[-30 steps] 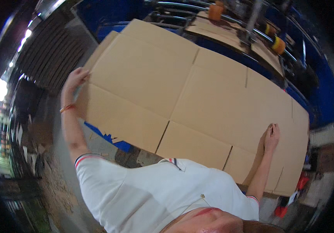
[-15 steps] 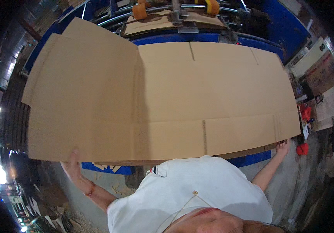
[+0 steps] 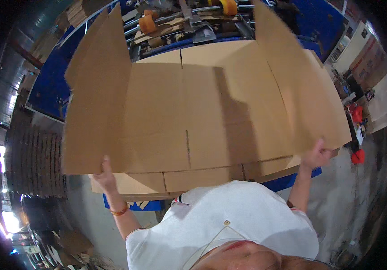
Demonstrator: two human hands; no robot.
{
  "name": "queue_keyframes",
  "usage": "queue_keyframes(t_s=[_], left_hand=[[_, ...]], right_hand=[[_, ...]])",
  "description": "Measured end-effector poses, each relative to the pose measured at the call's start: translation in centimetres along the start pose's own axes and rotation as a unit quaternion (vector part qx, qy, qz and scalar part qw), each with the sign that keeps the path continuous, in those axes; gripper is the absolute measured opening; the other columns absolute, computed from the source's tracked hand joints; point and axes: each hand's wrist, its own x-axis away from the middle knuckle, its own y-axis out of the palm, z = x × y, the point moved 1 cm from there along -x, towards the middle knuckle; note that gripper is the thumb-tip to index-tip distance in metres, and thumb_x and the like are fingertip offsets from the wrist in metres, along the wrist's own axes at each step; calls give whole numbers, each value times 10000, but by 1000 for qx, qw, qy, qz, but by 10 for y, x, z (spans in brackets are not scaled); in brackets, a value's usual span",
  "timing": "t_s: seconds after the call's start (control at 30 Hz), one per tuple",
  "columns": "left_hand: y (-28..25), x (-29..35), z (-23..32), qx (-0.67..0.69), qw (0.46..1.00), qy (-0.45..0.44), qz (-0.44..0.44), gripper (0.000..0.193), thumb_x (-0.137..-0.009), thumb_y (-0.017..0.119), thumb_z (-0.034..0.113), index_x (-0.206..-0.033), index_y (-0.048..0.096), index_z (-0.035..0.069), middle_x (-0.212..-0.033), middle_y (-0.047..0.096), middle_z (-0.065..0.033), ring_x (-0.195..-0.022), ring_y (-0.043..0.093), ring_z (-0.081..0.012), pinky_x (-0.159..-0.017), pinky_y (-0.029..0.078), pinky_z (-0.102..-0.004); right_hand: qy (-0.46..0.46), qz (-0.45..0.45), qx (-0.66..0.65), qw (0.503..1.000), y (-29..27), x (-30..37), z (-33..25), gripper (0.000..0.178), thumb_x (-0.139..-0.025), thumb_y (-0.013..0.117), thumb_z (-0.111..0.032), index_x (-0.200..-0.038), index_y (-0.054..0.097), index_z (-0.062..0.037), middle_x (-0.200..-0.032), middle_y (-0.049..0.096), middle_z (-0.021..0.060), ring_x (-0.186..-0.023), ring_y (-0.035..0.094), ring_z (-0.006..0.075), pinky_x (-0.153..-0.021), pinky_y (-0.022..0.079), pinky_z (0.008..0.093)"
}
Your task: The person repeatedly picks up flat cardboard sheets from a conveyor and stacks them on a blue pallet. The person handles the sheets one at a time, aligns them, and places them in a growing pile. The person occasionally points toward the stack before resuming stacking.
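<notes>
A large brown cardboard sheet [image 3: 157, 103], creased and slotted like a flattened box, spreads in front of me with both side panels folded upward. My left hand [image 3: 105, 176] pinches the lower edge of the left panel, thumb on the inner face. The lower corner of the right panel is gripped by my right hand [image 3: 318, 155], its fingers curled over the board. Beneath it lies a stack of more cardboard sheets [image 3: 141, 184], its near edge showing close to my body.
Behind the sheet stands a blue machine [image 3: 321, 27] with metal rods and orange rollers [image 3: 147, 24]. Piled dark flat sheets [image 3: 33, 157] stand at the left. Red objects [image 3: 358, 156] and leaning boards are at the right. Cardboard scraps lie on the floor.
The right panel, flat before, is now raised, and the left panel stands more steeply. Both hands have come inward. The near edge of the stack below has come into view.
</notes>
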Motion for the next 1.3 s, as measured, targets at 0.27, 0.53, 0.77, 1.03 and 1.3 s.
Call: queue_keyframes(t_s=[0.27,0.53,0.77,1.03,1.3], left_hand=[[123,71,70,-80,894,262,-355,675,-677,581,-68,-1328,505,97,-1404,435,-164,-1304,408,-333,-1082,302,-486],[150,87,43,-195,804,298,-476,649,-783,500,-50,-1387,426,176,-1449,381,-107,-1333,353,-337,-1091,261,-528],[200,61,18,-227,808,330,-433,651,-786,484,-59,-1389,415,175,-1437,400,-94,-1327,363,-325,-1090,266,-526],[237,18,18,-238,810,354,-403,641,-788,504,-34,-1382,420,193,-1425,412,-77,-1308,389,-315,-1068,316,-514],[239,2,6,-230,816,391,-358,635,-770,554,22,-1367,440,205,-1400,444,-64,-1299,403,-267,-1066,331,-436]], right_hand=[[-176,-271,-136,936,80,7,-68,366,-809,519,35,-1168,580,9,-1247,576,191,-1152,566,304,-928,477,382],[-352,-489,113,790,100,71,-68,448,-720,527,33,-1159,597,-20,-1255,559,194,-1185,521,350,-998,423,431],[-375,-433,98,814,162,72,-38,498,-670,523,49,-1156,600,-26,-1223,579,192,-1154,538,365,-970,440,447],[-405,-391,97,821,218,47,-47,487,-616,569,53,-1093,623,-28,-1185,597,181,-1088,564,354,-918,468,425],[-438,-380,81,811,236,40,-51,464,-696,521,33,-1126,641,-95,-1169,624,137,-1092,582,344,-934,471,411]])
